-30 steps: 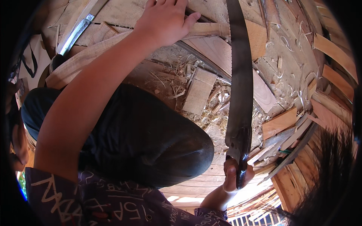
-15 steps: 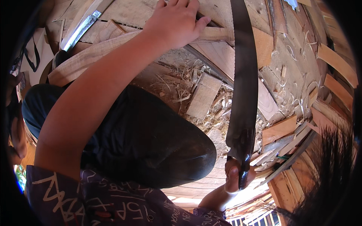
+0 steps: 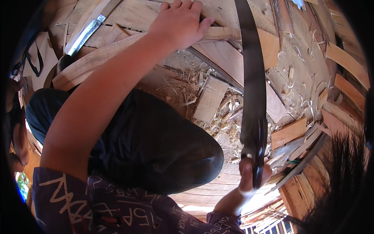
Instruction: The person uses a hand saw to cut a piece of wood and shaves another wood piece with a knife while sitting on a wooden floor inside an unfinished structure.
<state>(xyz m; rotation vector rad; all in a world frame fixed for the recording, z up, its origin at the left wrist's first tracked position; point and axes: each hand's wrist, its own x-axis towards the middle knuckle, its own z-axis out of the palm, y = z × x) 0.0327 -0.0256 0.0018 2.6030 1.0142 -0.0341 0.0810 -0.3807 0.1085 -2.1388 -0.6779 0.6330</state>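
Note:
My right hand [image 3: 252,174] is closed round the black handle of a hand saw [image 3: 255,78]. The long dark blade points away from me, its toothed edge to the left, and crosses the right end of a pale wooden strip [image 3: 97,57]. Over that strip, my left hand [image 3: 179,24] bears down with bent fingers and the thumb spread to the right. Its fingertips are partly hidden at the wood. My left forearm passes above my bent knee in dark trousers [image 3: 163,144].
A second saw [image 3: 86,34] with a shiny blade lies at the upper left. Wood shavings and a small flat block [image 3: 211,98] lie on the floor beyond my knee. Several offcuts [image 3: 289,133] are scattered along the right, and a flat board [image 3: 224,58] lies near the blade.
My right hand and the saw have shifted slightly right and away from me, along the stroke. My left hand stays in place on the strip.

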